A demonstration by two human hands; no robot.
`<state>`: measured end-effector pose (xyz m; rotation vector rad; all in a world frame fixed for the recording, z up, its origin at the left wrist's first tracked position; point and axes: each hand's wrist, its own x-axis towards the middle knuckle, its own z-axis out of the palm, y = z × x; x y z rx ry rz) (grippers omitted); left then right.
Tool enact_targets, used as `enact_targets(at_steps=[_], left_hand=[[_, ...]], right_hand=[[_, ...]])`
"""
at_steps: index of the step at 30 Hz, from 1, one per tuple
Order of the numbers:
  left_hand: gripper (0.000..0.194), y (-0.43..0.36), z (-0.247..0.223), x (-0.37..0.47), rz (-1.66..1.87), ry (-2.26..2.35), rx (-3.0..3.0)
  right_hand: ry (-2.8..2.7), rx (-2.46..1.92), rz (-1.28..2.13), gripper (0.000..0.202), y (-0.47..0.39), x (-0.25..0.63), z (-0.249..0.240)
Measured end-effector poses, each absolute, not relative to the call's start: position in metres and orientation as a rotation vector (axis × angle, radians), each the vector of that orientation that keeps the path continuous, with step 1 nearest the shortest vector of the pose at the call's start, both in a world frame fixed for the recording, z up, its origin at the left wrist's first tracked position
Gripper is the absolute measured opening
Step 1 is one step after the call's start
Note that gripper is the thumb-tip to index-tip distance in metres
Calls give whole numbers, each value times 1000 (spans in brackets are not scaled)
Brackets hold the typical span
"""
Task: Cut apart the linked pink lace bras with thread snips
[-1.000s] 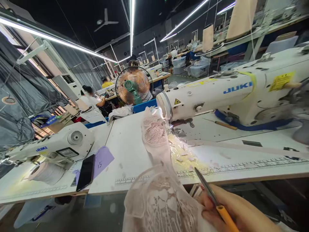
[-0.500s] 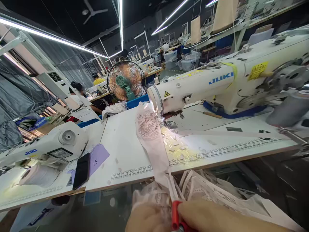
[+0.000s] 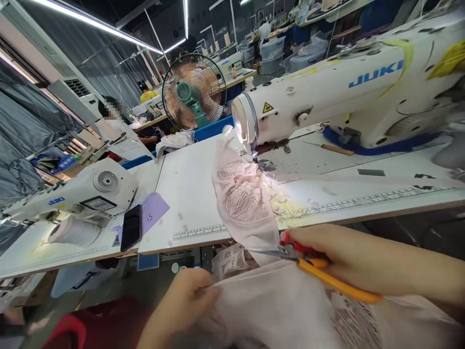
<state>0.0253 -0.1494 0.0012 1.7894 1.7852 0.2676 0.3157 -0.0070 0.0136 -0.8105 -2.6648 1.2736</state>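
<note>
My left hand (image 3: 185, 300), closed, pinches the edge of a pale pink fabric (image 3: 269, 295) below the table edge. In my right hand (image 3: 319, 240) are scissors with red and orange handles (image 3: 337, 281); their blades point left, across the fabric strip at the table edge. A pale pink lace piece (image 3: 241, 198) lies on the table and runs up to the needle area of the white sewing machine (image 3: 308, 97). More lace shows under my right forearm.
A black phone (image 3: 131, 228) and purple paper (image 3: 154, 211) lie at left, near a second sewing machine (image 3: 105, 182). A wooden-handled awl (image 3: 337, 149) rests by the machine base. Behind are a fan (image 3: 194, 92) and a person (image 3: 111, 109).
My hands have moved apart, the left one to the left, the right one up with the scissors. The fabric is now spread between them, and the view has shifted.
</note>
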Motion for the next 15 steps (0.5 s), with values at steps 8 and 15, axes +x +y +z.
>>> enact_targets(at_steps=[8,15], left_hand=[[20,-133,5,42,250,1676,1930],[9,-115,-1,96,709,1504,2047]], right_hand=[[-2682,-830,1304,24,0,305,19],[-2705,-760,1312,24,-7,297,37]])
